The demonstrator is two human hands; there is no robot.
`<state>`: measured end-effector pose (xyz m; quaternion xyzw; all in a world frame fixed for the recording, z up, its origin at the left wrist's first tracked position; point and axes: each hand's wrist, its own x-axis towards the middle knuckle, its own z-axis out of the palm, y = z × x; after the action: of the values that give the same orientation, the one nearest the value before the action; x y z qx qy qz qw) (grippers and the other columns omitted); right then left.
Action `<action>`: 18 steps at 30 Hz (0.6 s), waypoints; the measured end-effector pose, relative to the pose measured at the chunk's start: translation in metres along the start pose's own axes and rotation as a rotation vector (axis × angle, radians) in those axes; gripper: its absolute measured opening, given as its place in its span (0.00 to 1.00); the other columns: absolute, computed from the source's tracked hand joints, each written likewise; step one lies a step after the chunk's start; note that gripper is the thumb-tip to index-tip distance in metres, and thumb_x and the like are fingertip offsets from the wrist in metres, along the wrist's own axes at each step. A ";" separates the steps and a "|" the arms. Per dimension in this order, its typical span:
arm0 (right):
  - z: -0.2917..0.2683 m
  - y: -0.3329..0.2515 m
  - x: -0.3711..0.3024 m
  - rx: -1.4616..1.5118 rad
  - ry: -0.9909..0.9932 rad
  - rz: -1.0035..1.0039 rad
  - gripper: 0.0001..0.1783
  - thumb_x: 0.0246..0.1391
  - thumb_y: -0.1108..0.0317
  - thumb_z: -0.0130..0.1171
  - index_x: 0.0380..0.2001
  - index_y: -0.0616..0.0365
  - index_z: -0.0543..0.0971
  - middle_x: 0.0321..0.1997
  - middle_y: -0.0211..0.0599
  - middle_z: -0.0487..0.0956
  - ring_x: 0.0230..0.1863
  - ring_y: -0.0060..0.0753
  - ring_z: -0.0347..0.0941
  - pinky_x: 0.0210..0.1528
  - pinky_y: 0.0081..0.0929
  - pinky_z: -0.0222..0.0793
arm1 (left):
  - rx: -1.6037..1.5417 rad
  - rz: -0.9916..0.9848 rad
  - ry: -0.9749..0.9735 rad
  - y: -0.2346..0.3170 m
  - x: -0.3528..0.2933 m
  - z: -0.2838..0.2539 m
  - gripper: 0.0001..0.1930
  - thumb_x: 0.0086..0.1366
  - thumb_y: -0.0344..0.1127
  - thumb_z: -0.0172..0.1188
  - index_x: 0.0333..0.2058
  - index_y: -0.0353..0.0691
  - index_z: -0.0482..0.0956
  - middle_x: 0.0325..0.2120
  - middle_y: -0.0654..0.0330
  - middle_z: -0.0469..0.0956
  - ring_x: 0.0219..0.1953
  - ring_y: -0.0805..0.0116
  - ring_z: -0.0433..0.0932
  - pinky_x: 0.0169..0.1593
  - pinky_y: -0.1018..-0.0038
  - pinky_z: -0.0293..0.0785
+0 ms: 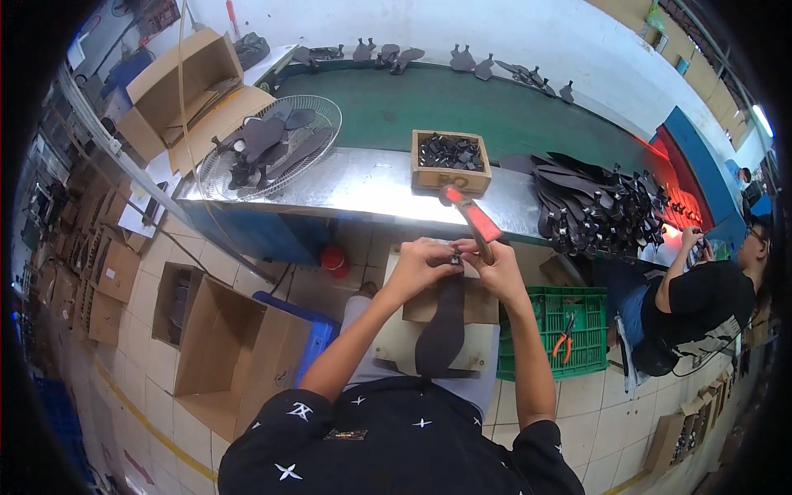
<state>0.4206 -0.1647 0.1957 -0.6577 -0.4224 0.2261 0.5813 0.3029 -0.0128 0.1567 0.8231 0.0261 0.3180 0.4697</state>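
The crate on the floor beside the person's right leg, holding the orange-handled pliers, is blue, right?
Not quite: the crate is green, not blue, as the head view shows. It does sit on the floor by the person's right leg, with the orange-handled pliers lying in it.

Beyond the hands: metal-topped workbench (363, 183) with green conveyor belt (462, 107) behind it, white wall (462, 29) past that; a red glow (672, 202) lights the belt's far right end. On the bench, ahead-left of the hands, a wire fan guard (216, 169); directly ahead, a small wooden box (450, 175). Floor of pale tiles (157, 396) with open cardboard boxes (239, 346) to the left of the hands, a green plastic crate (590, 326) to the right, and a seated co-worker (701, 305) further right.
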 end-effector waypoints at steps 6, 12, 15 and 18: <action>0.004 0.003 -0.007 -0.018 0.007 -0.026 0.11 0.58 0.78 0.57 0.44 0.69 0.79 0.42 0.39 0.84 0.42 0.25 0.79 0.46 0.26 0.74 | -0.003 0.002 0.002 0.002 0.000 -0.001 0.12 0.49 0.38 0.73 0.32 0.41 0.86 0.30 0.55 0.84 0.37 0.58 0.80 0.44 0.67 0.75; 0.004 0.011 -0.010 -0.099 0.034 -0.049 0.14 0.54 0.79 0.60 0.45 0.64 0.80 0.41 0.44 0.84 0.42 0.26 0.80 0.46 0.26 0.74 | 0.045 0.023 -0.018 0.001 0.001 -0.003 0.14 0.49 0.38 0.73 0.35 0.41 0.86 0.33 0.55 0.84 0.38 0.58 0.80 0.45 0.67 0.75; 0.007 -0.004 -0.012 -0.202 0.057 -0.150 0.17 0.50 0.80 0.61 0.45 0.61 0.80 0.39 0.45 0.83 0.41 0.27 0.80 0.44 0.26 0.74 | -0.047 -0.030 -0.070 0.004 0.002 -0.008 0.14 0.50 0.37 0.72 0.36 0.40 0.85 0.34 0.54 0.83 0.39 0.56 0.80 0.46 0.66 0.74; 0.009 -0.008 -0.013 -0.301 0.100 -0.276 0.16 0.49 0.79 0.62 0.44 0.60 0.81 0.36 0.43 0.83 0.36 0.26 0.79 0.40 0.26 0.73 | -0.139 -0.128 -0.085 0.009 0.003 -0.010 0.14 0.51 0.36 0.72 0.37 0.38 0.85 0.33 0.53 0.83 0.36 0.62 0.81 0.44 0.69 0.76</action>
<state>0.4044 -0.1708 0.1988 -0.6832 -0.5082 0.0457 0.5224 0.2974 -0.0090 0.1689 0.7979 0.0364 0.2533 0.5458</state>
